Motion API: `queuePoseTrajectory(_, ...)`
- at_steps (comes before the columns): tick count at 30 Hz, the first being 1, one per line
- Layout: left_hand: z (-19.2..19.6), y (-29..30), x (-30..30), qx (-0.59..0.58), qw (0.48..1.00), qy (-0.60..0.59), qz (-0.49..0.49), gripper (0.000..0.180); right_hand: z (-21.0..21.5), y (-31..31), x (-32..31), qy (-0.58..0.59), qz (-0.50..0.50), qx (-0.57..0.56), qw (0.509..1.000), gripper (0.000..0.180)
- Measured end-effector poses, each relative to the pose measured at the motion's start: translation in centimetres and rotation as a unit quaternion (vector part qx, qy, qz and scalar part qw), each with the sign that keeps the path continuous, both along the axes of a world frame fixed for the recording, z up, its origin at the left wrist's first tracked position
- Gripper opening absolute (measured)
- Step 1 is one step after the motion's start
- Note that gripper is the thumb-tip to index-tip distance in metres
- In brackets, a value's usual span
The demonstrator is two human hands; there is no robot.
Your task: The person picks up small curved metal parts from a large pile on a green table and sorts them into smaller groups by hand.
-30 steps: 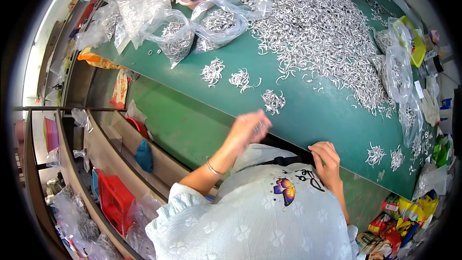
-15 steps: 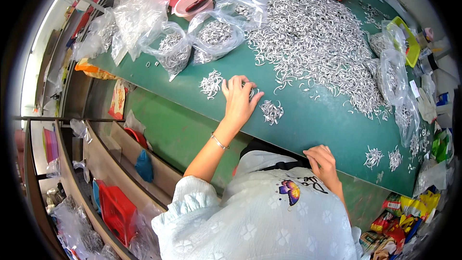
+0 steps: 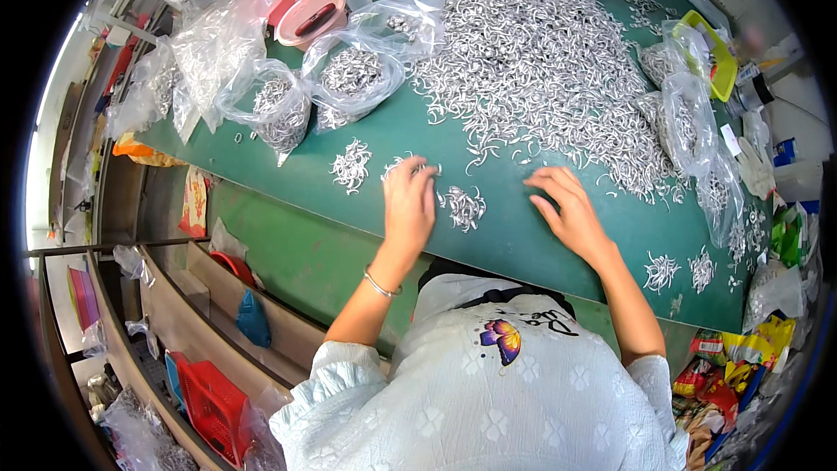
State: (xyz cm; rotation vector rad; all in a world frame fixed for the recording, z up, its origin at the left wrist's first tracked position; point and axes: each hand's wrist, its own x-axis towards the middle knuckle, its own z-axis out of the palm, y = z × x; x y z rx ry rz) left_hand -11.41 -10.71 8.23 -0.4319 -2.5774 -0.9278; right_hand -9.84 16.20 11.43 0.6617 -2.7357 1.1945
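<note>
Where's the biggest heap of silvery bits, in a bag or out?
Out: the biggest heap lies loose on the green table, spread wide, with stray curved bits along its edge.

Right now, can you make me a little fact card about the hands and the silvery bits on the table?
Surface: green table
Left hand: partly covers the middle pile; grip hidden
Right hand: open, above the table, nothing held that shows
Left pile: small, left of the left hand
Right pile: small, between the hands
Big heap: loose curved silvery pieces, beyond the right hand
Clear bags: two open ones, with pieces inside, beyond the left hand
</note>
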Motion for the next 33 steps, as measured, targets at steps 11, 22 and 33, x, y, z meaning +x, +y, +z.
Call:
queuePoseTrajectory(11,-1.1,1.7,1.6,0.048,0.991,-0.106,-0.06,0.053,-2.1,-5.7,-5.2,0.054,0.012,0.041,0.998,0.032)
queuePoseTrajectory(22,-0.1,5.1,2.8,-0.025,0.985,-0.119,-0.126,0.044,-4.6,-5.7,-9.7,0.116,-0.074,0.177,0.975,0.043)
queuePoseTrajectory(33,-1.5,4.1,2.3,0.047,0.977,-0.124,-0.166,0.027,-3.2,2.3,-2.9,0.068,-0.074,0.145,0.984,0.031)
